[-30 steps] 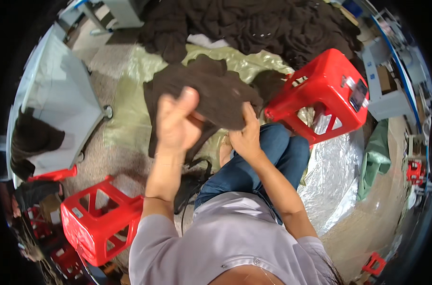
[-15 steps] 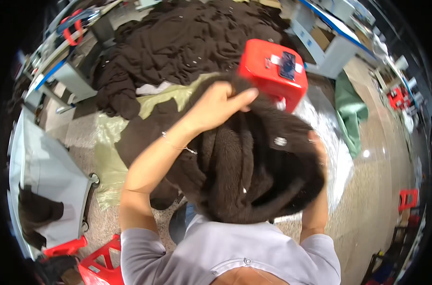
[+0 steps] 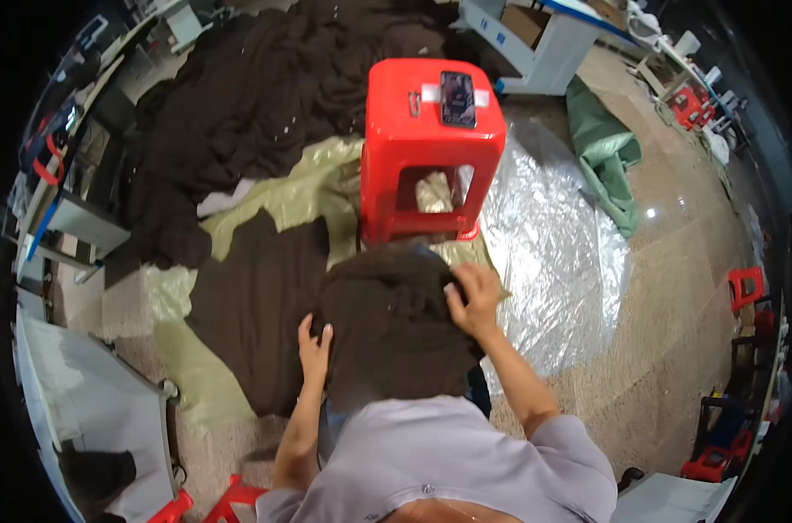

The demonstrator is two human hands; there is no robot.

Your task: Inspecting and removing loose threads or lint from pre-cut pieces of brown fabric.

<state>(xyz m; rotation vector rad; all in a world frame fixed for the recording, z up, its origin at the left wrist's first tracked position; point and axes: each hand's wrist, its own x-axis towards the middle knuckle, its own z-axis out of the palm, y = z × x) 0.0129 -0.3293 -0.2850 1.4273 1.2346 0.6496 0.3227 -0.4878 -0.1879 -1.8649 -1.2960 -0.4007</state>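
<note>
Grey cart [image 3: 108,383] bears dark cloth [image 3: 99,478]; left hand [image 3: 314,349] and right hand [image 3: 476,302], loosely spread, flank brown garment [image 3: 391,340]

Cloth [image 3: 387,344]: dark brown, matte, soft-looking. Lies over lap [image 3: 329,429] in a rounded heap, loosely bunched; small folds and creases toward the upper right, lower part smoother. Underside hidden.

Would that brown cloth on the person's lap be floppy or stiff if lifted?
Probably floppy: the brown cloth shows soft, bunched folds near the right hand. Its matte surface suggests it may not feel slippery.
</note>
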